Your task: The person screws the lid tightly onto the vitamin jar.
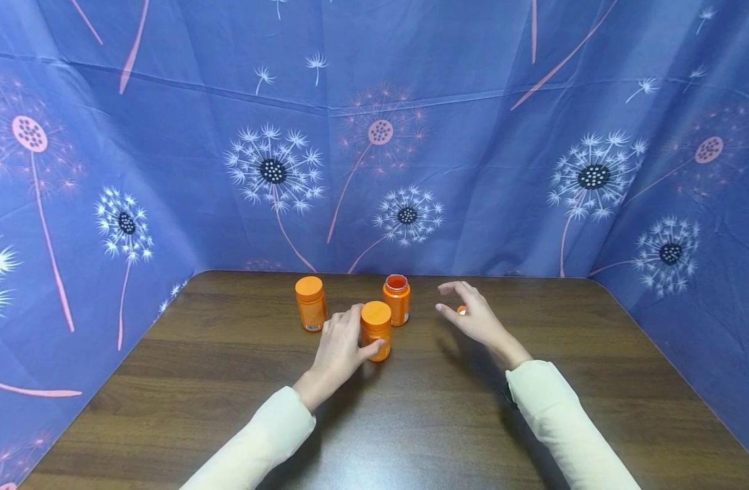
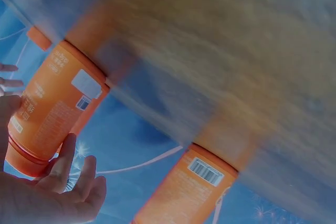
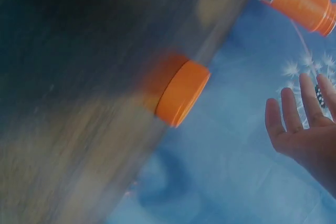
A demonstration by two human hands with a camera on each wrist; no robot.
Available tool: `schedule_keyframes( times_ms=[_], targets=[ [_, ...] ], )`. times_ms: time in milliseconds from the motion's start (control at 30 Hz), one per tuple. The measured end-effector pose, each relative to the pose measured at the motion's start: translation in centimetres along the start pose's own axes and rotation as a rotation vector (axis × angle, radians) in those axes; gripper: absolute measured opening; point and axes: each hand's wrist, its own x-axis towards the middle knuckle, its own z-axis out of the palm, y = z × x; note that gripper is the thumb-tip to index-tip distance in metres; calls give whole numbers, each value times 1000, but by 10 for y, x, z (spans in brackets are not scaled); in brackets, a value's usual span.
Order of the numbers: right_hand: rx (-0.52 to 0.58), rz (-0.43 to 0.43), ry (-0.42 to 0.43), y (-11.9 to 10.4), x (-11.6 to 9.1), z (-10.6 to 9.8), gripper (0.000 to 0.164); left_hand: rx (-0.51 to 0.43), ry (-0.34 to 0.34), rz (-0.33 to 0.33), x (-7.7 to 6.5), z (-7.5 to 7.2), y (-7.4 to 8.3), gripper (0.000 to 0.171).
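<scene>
My left hand [image 1: 337, 347] holds an orange capped bottle [image 1: 376, 333] standing upright on the table, thumb at its near side and fingers at its far side. The left wrist view shows this bottle [image 2: 52, 98] up close, with fingers by its capped end. Just behind it stands an uncapped orange bottle [image 1: 396, 306], its mouth showing. To the right, my right hand [image 1: 479, 321] hovers with relaxed fingers, holding nothing. Beyond that hand a loose orange cap [image 1: 462, 310] lies on the table, mostly hidden in the head view but plain as the cap [image 3: 184, 94] in the right wrist view.
Another capped orange bottle [image 1: 311, 306] stands left of the held one, near the back. The brown wooden table [image 1: 423, 415] ends at a blue curtain [image 1: 484, 170] with dandelion prints, which also runs along both sides.
</scene>
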Motion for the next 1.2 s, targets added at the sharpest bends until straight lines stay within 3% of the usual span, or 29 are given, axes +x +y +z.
schedule_keyframes(
  times_ms=[467, 700, 1200],
  targets=[
    [-164, 145, -62, 31, -6, -16, 42, 86, 16, -55, 7, -4, -18, 68],
    [-288, 169, -100, 40, -9, -18, 44, 123, 27, -65, 10, -5, -24, 71],
    [-489, 236, -215, 43, -9, -13, 52, 149, 63, -94, 12, -6, -28, 72]
  ],
)
